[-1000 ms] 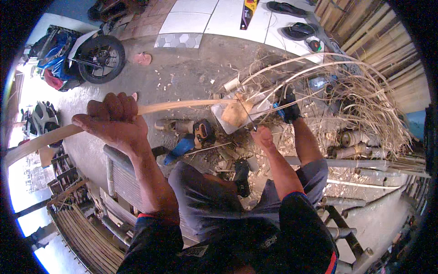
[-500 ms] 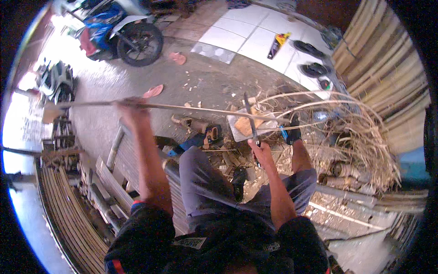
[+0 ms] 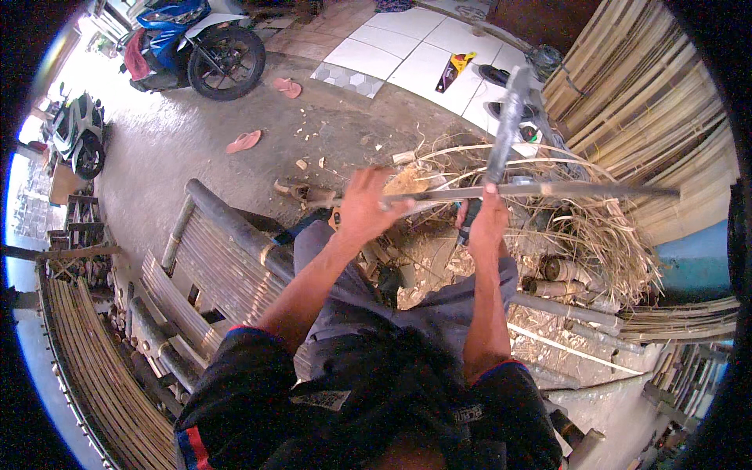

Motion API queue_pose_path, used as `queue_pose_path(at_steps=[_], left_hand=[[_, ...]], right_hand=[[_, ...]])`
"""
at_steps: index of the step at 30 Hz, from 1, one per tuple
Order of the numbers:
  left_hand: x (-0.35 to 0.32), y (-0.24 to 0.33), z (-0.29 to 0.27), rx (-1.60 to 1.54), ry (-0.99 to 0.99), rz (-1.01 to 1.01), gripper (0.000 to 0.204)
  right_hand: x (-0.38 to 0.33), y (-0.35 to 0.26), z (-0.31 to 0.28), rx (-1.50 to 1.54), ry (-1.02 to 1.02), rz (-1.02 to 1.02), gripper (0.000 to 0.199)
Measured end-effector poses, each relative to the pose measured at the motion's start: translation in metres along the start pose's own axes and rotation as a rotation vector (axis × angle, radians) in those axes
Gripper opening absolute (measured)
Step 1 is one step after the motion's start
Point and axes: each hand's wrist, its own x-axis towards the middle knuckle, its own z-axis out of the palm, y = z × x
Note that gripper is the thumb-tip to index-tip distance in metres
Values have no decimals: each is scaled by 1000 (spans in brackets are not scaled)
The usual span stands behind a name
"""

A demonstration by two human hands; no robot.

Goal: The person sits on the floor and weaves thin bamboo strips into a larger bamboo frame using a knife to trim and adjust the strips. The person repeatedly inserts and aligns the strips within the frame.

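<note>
A long bamboo strip (image 3: 580,190) lies crosswise in front of me, its left end at my left hand (image 3: 366,207). The thumb and fingers of that hand are loosely about the strip, slightly blurred. My right hand (image 3: 488,218) grips a long-bladed knife (image 3: 505,129) by its dark handle, with the blade pointing up and away. The strip passes by the top of the right hand, against the base of the blade. Beneath the strip, a yellowish block (image 3: 409,182) shows partly among the shavings.
Tangled bamboo shavings (image 3: 607,243) heap up at right, beside cut bamboo pieces (image 3: 560,270). Bundled strips (image 3: 627,102) lean at the far right. A bamboo bench (image 3: 227,243) stands at left. Pink sandals (image 3: 244,142), a saw (image 3: 454,72) and a blue motorbike (image 3: 192,47) are farther off.
My left hand has come in from the far left toward the middle. The bamboo strip now reaches out to the right. The knife has risen and swung rightward in my right hand.
</note>
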Motion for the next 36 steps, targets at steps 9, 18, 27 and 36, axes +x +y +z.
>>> queue_pose_path(at_steps=[9, 18, 27, 36], left_hand=[[64, -77, 11, 61, -73, -62, 31], [167, -23, -74, -1024, 439, -200, 52], [149, -22, -66, -934, 642, -316, 60], [148, 2, -95, -811, 628, -312, 67]], right_hand=[[-45, 14, 10, -673, -157, -328, 29], [-99, 130, -1, -867, -239, -30, 48], [-83, 110, 33, -653, -244, -49, 41], [-80, 115, 38, -620, -259, 26, 41]])
